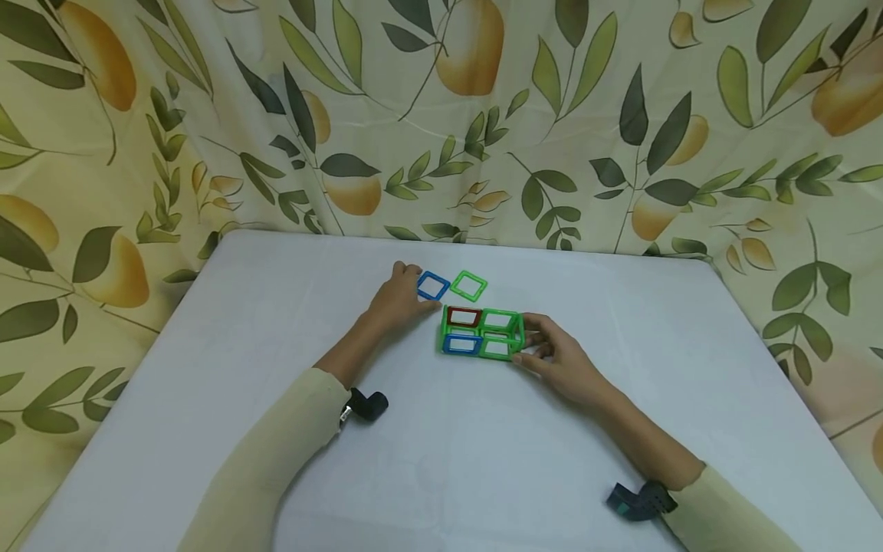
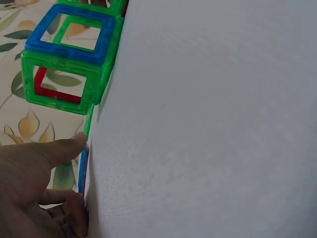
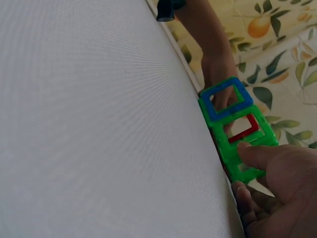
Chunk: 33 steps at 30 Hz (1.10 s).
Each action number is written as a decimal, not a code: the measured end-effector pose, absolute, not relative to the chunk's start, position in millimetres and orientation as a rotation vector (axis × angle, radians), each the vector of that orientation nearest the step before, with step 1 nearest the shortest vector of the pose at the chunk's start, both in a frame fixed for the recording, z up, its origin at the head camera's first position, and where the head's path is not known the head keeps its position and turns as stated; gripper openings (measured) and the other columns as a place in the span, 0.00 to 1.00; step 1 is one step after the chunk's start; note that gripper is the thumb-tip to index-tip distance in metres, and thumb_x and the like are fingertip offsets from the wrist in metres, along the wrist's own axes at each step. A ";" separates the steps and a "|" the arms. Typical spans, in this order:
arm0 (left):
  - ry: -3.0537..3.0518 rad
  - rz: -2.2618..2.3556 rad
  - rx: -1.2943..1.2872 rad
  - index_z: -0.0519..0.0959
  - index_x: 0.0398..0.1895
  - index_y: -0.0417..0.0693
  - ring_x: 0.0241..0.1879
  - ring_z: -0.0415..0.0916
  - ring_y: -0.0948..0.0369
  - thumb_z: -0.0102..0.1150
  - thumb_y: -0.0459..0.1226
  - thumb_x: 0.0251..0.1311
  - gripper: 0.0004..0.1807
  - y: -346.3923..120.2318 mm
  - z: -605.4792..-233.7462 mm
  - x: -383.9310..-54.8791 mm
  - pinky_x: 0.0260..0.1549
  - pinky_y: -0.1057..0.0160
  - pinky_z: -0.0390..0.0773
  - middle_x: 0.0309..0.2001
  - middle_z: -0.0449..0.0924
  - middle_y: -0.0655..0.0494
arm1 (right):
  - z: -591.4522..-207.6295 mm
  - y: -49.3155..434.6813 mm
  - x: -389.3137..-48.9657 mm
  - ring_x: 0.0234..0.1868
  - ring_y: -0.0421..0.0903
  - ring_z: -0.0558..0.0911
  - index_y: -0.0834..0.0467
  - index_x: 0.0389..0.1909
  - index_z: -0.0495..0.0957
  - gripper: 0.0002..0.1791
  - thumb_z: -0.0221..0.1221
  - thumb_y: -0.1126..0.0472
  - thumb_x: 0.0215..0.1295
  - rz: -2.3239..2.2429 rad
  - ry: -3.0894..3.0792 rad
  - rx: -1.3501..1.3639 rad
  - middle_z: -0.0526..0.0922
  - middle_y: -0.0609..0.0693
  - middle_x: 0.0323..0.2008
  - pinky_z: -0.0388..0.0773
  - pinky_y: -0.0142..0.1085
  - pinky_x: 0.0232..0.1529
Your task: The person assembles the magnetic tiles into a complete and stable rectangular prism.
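Note:
A block of square magnetic tiles (image 1: 495, 356), two cubes long, stands on the table with green, red and blue frames. My right hand (image 1: 562, 360) grips its right end, thumb on the near side and fingers on the far side. In the right wrist view the thumb (image 3: 255, 154) presses a green frame. Behind the block to the left, a loose blue tile (image 1: 442, 294) lies flat. My left hand (image 1: 400, 300) holds it at its edges, between thumb and fingers. A loose green tile (image 1: 476, 297) lies flat just right of the blue one.
The white-covered table (image 1: 441, 460) extends around both hands. A curtain (image 1: 441, 176) printed with leaves and fruit hangs behind its far edge. Black wrist cameras are strapped to the left wrist (image 1: 369, 406) and right wrist (image 1: 641, 502).

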<state>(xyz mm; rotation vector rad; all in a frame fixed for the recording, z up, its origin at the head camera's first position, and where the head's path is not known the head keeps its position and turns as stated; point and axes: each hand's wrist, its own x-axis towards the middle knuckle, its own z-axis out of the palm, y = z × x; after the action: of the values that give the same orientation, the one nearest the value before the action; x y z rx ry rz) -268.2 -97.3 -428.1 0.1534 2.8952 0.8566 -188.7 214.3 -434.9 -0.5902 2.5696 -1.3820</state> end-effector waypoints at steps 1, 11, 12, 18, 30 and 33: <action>2.902 0.843 0.151 0.64 0.77 0.36 0.50 0.75 0.49 0.72 0.52 0.65 0.46 -96.7 -428.3 -269.0 0.55 0.51 0.78 0.65 0.65 0.40 | -434.9 214.3 -188.6 0.47 0.52 0.80 0.59 0.74 0.66 0.34 0.68 0.63 0.72 -1.384 2.568 -0.590 0.82 0.59 0.55 0.76 0.33 0.47; 2.953 0.858 0.080 0.73 0.68 0.39 0.46 0.75 0.51 0.75 0.56 0.61 0.41 -91.8 -435.4 -277.3 0.49 0.53 0.79 0.58 0.70 0.44 | -437.7 215.8 -187.4 0.46 0.52 0.80 0.58 0.75 0.66 0.34 0.68 0.63 0.72 -1.379 2.570 -0.585 0.82 0.58 0.54 0.76 0.33 0.46; 2.962 0.860 0.072 0.74 0.67 0.39 0.45 0.75 0.52 0.75 0.56 0.60 0.41 -91.3 -435.7 -277.7 0.48 0.53 0.79 0.57 0.70 0.44 | -438.0 215.9 -187.4 0.46 0.52 0.80 0.58 0.75 0.66 0.34 0.68 0.63 0.72 -1.383 2.569 -0.588 0.82 0.58 0.54 0.76 0.33 0.46; 2.999 0.863 0.016 0.74 0.64 0.38 0.43 0.75 0.52 0.79 0.58 0.55 0.44 -87.0 -433.5 -278.1 0.43 0.54 0.79 0.55 0.71 0.44 | -437.7 216.0 -188.7 0.47 0.52 0.80 0.57 0.75 0.66 0.34 0.68 0.62 0.72 -1.396 2.564 -0.600 0.82 0.58 0.55 0.76 0.33 0.47; 2.932 0.963 -0.045 0.78 0.64 0.39 0.46 0.76 0.52 0.78 0.47 0.59 0.34 -85.4 -430.2 -277.4 0.47 0.53 0.80 0.52 0.73 0.43 | -436.8 215.3 -189.3 0.47 0.52 0.80 0.58 0.75 0.66 0.34 0.68 0.62 0.72 -1.395 2.567 -0.592 0.82 0.59 0.55 0.77 0.33 0.46; 2.920 0.974 -0.026 0.79 0.65 0.38 0.46 0.76 0.52 0.79 0.45 0.58 0.35 -87.1 -429.3 -276.2 0.48 0.53 0.80 0.53 0.74 0.43 | -438.1 215.1 -189.5 0.47 0.52 0.80 0.58 0.74 0.66 0.34 0.68 0.63 0.72 -1.394 2.570 -0.590 0.82 0.58 0.55 0.77 0.33 0.46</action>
<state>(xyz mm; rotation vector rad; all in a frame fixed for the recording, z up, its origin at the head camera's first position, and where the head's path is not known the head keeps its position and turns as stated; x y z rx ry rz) -276.2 -87.1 -429.3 -0.0260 2.9197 0.9739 -189.5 215.1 -438.1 -0.5904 2.5702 -1.3944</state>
